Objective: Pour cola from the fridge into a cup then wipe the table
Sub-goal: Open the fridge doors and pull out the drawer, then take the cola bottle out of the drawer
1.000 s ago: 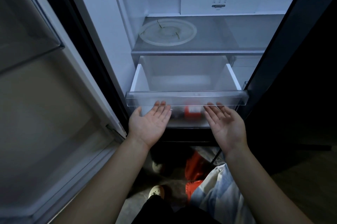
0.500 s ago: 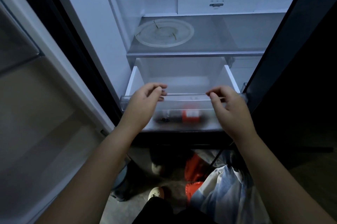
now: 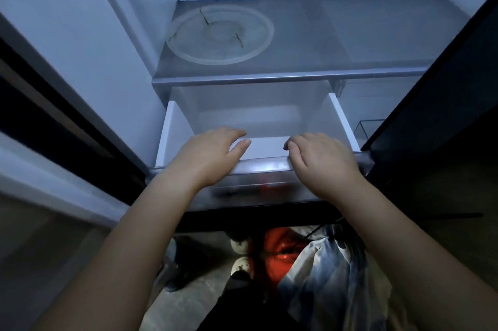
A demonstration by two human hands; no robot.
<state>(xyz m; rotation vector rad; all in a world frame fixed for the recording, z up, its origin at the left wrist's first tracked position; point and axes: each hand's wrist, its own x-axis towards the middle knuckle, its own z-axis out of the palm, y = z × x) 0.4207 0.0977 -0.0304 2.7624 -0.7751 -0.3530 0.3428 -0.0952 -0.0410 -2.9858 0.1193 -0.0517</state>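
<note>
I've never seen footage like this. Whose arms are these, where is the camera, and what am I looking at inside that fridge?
There is no machine here. These are a person's two bare arms, filmed by one camera worn on the head, looking forward and down. The fridge stands open. The left hand and right hand both hold the front edge of a clear drawer, with their fingers curled over it. The drawer is pulled partway out. On the shelf above lies a round glass plate. Through the drawer's clear front a blurred red and dark shape shows lower down. It may be the cola bottle, but it is too smeared to be sure.
</note>
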